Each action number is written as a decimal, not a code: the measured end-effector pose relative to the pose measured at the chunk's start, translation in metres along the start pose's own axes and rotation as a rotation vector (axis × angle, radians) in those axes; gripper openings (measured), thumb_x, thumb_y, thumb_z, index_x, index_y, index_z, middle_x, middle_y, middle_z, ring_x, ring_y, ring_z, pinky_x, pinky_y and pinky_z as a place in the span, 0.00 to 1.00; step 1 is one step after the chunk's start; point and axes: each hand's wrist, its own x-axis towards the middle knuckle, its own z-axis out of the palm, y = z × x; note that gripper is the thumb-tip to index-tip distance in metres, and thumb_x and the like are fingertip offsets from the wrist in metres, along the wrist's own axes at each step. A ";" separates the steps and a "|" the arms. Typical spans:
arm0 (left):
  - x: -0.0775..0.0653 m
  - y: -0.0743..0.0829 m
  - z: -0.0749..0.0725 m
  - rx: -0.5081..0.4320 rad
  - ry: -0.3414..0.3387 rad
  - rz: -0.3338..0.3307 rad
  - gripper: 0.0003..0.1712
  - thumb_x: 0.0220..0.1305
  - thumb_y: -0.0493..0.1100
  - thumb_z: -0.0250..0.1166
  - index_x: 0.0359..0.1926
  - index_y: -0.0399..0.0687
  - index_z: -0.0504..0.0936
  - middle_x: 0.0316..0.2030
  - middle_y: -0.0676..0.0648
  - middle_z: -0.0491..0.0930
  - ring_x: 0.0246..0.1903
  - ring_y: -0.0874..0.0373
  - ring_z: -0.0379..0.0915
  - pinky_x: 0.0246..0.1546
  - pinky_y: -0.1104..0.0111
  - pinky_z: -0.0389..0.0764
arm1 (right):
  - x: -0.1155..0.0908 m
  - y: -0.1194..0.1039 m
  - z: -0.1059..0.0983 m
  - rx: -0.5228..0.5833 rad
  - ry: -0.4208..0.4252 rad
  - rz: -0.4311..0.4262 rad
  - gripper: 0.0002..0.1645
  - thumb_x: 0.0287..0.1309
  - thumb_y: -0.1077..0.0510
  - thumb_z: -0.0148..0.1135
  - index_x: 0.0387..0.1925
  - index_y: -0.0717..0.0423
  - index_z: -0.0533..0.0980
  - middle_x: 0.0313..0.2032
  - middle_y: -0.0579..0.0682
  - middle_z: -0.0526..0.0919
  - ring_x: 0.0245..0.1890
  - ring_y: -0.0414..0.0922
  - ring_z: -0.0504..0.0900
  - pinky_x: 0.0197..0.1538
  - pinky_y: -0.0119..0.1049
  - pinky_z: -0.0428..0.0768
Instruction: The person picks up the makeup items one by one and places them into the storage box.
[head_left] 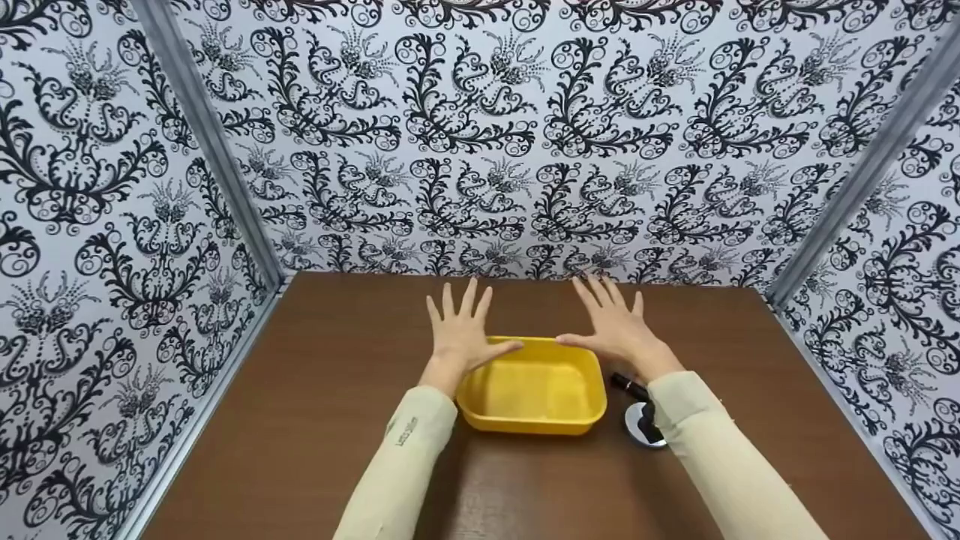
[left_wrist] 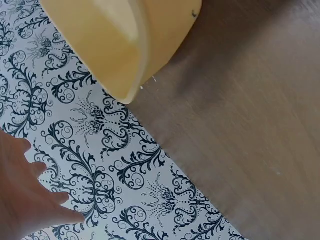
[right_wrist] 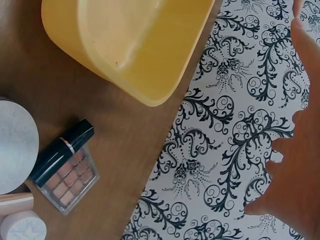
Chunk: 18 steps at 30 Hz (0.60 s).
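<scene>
Both hands are raised over the table with fingers spread and nothing in them. My left hand [head_left: 459, 336] overlaps the left rim of a yellow plastic tub [head_left: 532, 386] in the head view, and my right hand [head_left: 619, 330] overlaps its far right corner. The tub looks bare inside. In the left wrist view the left hand [left_wrist: 30, 195] shows at the lower left, apart from the tub [left_wrist: 170, 30]. At the right edge of the right wrist view is the right hand [right_wrist: 295, 165], also away from the tub [right_wrist: 165, 60].
Right of the tub lie a black tube [right_wrist: 62, 152] with a metallic band, an eyeshadow palette [right_wrist: 72, 182], a round white lid [right_wrist: 15, 145] and a small white jar [right_wrist: 24, 227]. The right sleeve partly covers them in the head view. Patterned walls [head_left: 495, 150] enclose the brown table [head_left: 337, 375].
</scene>
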 end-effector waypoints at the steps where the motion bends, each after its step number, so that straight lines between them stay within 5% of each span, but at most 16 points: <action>1: 0.000 -0.001 0.000 0.000 0.001 -0.003 0.66 0.47 0.91 0.44 0.80 0.65 0.38 0.80 0.50 0.31 0.78 0.33 0.29 0.72 0.34 0.32 | 0.000 0.001 0.000 0.001 0.001 0.002 0.69 0.50 0.18 0.56 0.80 0.42 0.37 0.80 0.56 0.36 0.79 0.62 0.34 0.69 0.74 0.26; 18: -0.007 -0.016 0.014 -0.010 0.000 -0.042 0.65 0.47 0.90 0.46 0.80 0.66 0.42 0.81 0.50 0.37 0.79 0.35 0.31 0.73 0.35 0.33 | 0.000 0.012 0.007 0.000 -0.027 0.023 0.72 0.47 0.15 0.54 0.80 0.45 0.38 0.79 0.60 0.41 0.79 0.64 0.39 0.69 0.77 0.30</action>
